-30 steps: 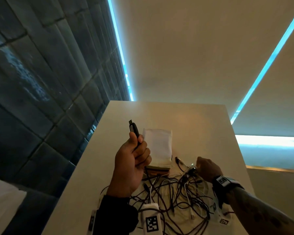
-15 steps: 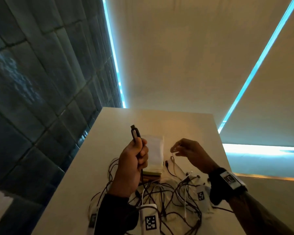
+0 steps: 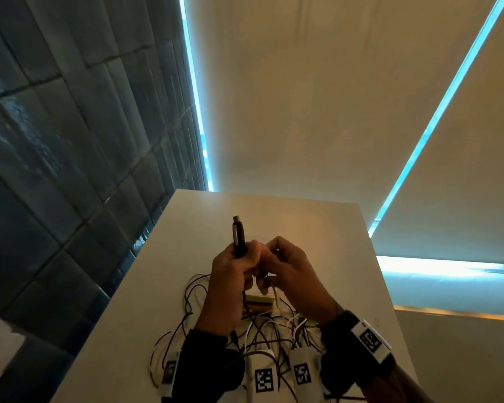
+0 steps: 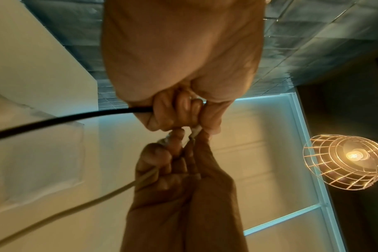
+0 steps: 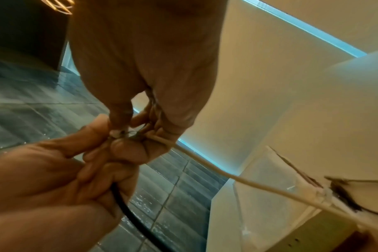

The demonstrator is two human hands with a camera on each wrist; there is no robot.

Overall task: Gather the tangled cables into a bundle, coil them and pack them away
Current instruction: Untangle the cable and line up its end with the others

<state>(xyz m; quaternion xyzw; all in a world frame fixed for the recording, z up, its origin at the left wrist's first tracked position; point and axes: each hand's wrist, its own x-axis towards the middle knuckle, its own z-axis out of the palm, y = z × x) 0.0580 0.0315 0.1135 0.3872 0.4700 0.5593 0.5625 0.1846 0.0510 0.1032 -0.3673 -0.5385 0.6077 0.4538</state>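
Above the table, my left hand [image 3: 240,264] grips a black cable [image 3: 238,238] whose USB plug points up past the fist. My right hand [image 3: 275,261] meets it fingertip to fingertip and pinches the plug end of a white cable [image 3: 275,292], which hangs down to the tangle of black and white cables [image 3: 259,330] on the white table [image 3: 317,228]. In the left wrist view the black cable [image 4: 76,117] leaves my fist to the left, and the white cable [image 4: 97,199] runs from the right hand [image 4: 183,145]. The right wrist view shows the white cable [image 5: 227,175] and black cable [image 5: 129,213].
White blocks with square black-and-white tags [image 3: 264,379] lie among the cables near the table's front edge. A flat pale pack [image 3: 259,299] lies under my hands. A dark tiled wall [image 3: 70,170] runs along the table's left side. A caged lamp [image 4: 345,163] hangs overhead.
My right hand rose from the tangle with the white cable's end and came left to meet my left hand. The left hand kept holding the black cable upright.
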